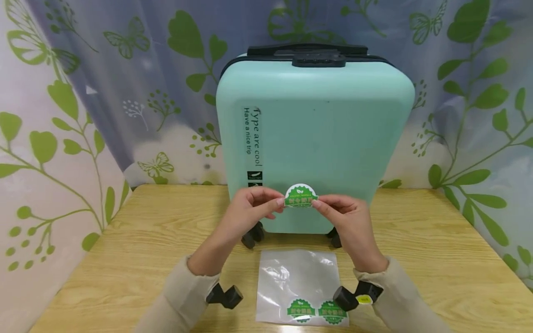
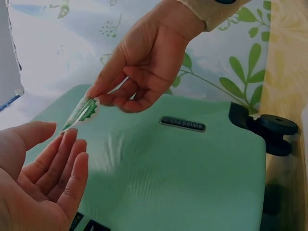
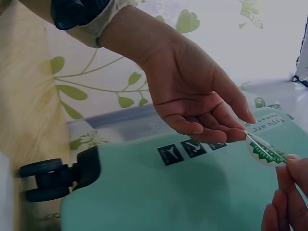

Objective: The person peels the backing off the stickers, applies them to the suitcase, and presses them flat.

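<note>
- Lowest in the frame, a shiny backing sheet point(image 1: 287, 282) lies on the wooden table point(image 1: 166, 231) at bottom centre, carrying two green labels point(image 1: 301, 310) near its lower edge. Your right wrist camera point(image 1: 345, 298) overlaps the right-hand one, so keep that arm clear of the sheet.
- Above it, left of centre, your left hand point(image 1: 250, 210) pinches one side of the sticker between thumb and fingertip, almost closed there, the other fingers loose. Keep that grip at the very rim; more skin on the back would likely weaken the glue.
- Right of centre, your right hand point(image 1: 350, 219) pinches the opposite side the same way. Match its height and pull to the left, as uneven tension could wrinkle the piece.
- Between your fingertips, just below the frame's middle, the sticker point(image 1: 300, 196) hangs in the air, printed face towards you. It looks bent across the line between your hands; whether creased or merely curved I cannot tell. Ease it flat with a light, even pull.
- Farther back, the mint suitcase point(image 1: 329, 134) stands upright behind it. Whether the sticker touches it is hard to judge, so mind its lower edge.
</note>
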The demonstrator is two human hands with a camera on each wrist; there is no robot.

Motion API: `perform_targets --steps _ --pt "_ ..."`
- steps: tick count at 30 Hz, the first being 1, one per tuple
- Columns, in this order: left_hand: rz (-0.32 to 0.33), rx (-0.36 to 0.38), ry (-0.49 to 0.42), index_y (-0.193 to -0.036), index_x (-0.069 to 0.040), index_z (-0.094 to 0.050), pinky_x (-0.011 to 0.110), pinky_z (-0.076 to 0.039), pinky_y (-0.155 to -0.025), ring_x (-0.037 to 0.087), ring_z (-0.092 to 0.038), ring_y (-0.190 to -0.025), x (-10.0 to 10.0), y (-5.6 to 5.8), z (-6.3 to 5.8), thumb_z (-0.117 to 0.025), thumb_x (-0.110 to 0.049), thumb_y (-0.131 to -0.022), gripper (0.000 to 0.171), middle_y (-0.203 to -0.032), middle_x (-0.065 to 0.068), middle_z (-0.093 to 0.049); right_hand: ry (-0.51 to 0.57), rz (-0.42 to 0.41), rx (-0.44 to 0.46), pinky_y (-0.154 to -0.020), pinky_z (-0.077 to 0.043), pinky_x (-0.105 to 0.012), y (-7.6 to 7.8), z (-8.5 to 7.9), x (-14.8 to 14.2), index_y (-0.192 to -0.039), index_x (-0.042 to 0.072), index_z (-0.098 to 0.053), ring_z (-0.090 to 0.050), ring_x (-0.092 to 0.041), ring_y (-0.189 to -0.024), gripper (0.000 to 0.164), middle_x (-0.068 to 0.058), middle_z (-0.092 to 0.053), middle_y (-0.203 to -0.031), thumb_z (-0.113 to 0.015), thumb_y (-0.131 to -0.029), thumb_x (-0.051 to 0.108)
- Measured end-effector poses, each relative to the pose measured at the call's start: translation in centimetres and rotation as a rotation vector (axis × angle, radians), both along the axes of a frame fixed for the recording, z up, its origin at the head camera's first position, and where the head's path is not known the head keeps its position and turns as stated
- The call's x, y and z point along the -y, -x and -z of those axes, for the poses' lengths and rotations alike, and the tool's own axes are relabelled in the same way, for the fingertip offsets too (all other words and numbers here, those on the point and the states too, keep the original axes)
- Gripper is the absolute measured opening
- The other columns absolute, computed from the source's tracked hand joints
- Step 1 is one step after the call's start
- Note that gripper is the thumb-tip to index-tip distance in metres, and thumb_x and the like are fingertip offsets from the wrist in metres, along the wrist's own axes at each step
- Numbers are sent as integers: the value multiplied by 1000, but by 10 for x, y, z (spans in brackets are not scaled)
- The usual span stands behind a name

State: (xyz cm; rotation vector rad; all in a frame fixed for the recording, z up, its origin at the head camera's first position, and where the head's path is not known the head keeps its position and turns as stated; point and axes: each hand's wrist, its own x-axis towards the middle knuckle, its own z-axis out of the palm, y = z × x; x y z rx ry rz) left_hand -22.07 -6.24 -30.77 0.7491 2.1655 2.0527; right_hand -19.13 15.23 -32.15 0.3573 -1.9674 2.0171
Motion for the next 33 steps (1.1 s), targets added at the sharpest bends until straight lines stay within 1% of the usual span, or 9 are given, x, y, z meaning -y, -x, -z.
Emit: perform_targets --steps 3,6,8,11,16,20,23,28,33 --pt "-14 -28 -80 -98 10 -65 27 -54 -67 21 -65 -77 -6 0 -3 -64 -3 -88 16 -82 6 -70 38 28 -18 -72 -53 -27 3 -6 1 -91 -1 -73 -64 -13 -77 9 1 -72 -84 -70 -83 2" --pt "-69 -73 -136 -94 9 -67 25 -53 -65 18 -63 -72 -11 -1 -6 -66 -3 -86 14 -77 -4 -68 61 53 -52 -68 -53 -25 5 -11 4 -90 -4 -72 -64 -11 -73 9 3 -72 -81 -70 -83 -1" --pt "-124 -112 -148 -92 6 -69 25 -52 -63 21 -62 -71 -15 -1 -9 -68 -5 -85 13 -75 -4 -68 64 76 -87 -62 -51 -24 7 -14 5 -90 -4 -72 -63 -12 -70 8 4 -71 -79 -69 -82 -2" --pt "-220 -173 -137 -91 1 -71 25 -51 -62 21 -63 -70 -21 -1 -13 -70 -9 -84 12 -75 -1 -68 37 119 -147 -60 -50 -23 10 -20 7 -90 -4 -72 -64 -13 -69 9 5 -72 -80 -71 -82 -1" --pt "-338 -281 -147 -89 -1 -73 24 -50 -60 12 -62 -68 -30 2 -22 -71 -9 -84 10 -77 8 -69 6 189 -235 -61 -50 -23 14 -30 9 -89 -3 -73 -65 -15 -67 13 5 -72 -80 -75 -80 5" --pt "-403 -342 -151 -88 -1 -73 23 -50 -58 11 -61 -66 -36 6 -29 -71 -9 -83 9 -78 9 -70 16 228 -268 -60 -50 -23 18 -38 11 -88 -3 -73 -64 -16 -64 15 2 -71 -78 -77 -79 9" --pt "-449 -377 -148 -87 -1 -73 23 -50 -57 11 -62 -66 -39 7 -34 -72 -11 -82 10 -79 9 -71 21 252 -291 -63 -52 -24 21 -43 13 -88 -2 -73 -64 -17 -65 19 0 -71 -78 -78 -78 14" --pt "-513 -425 -156 -86 -2 -74 23 -49 -55 11 -62 -64 -44 11 -40 -73 -13 -82 11 -77 7 -71 -8 316 -357 -63 -51 -24 26 -51 17 -87 0 -74 -64 -14 -68 20 6 -71 -77 -78 -78 17" --pt "-551 -440 -191 -86 -2 -75 23 -49 -54 11 -62 -63 -46 14 -46 -73 -13 -82 12 -77 7 -72 -8 350 -390 -59 -48 -22 28 -56 20 -87 0 -75 -64 -12 -68 19 10 -71 -76 -77 -79 17"
